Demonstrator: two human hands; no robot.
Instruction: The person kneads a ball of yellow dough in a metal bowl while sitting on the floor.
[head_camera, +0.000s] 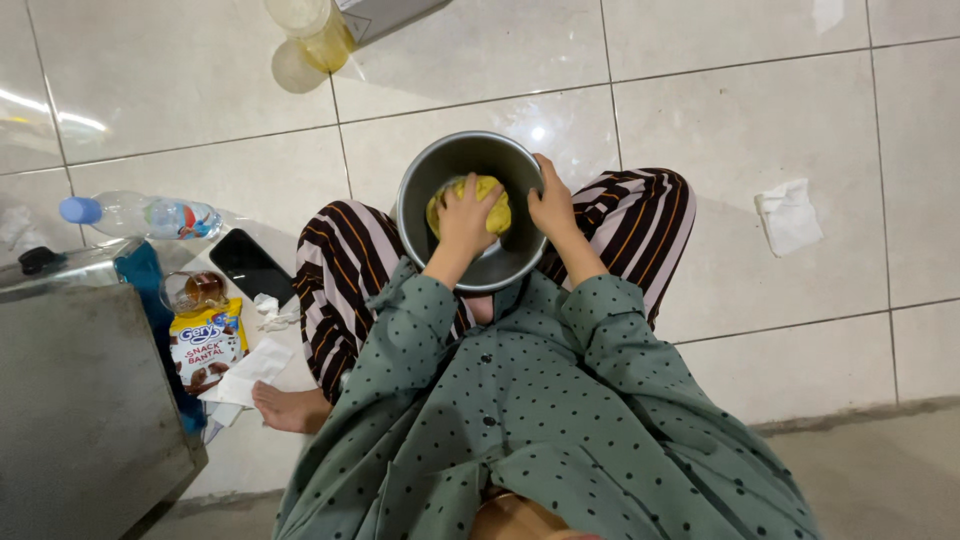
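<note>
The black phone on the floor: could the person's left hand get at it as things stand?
Probably yes, but not at once. The left hand is pressed on the yellow dough inside the metal bowl in the lap. The black phone lies flat on the tiles beside the left knee, uncovered.

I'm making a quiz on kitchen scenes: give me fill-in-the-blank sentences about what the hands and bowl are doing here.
1. The left hand presses yellow ____ inside the bowl.
2. The right hand grips the bowl's ____.
3. The bowl rests on the person's ____.
4. A bottle with a ____ cap lies on the floor.

Missing words: dough; rim; lap; blue
</note>
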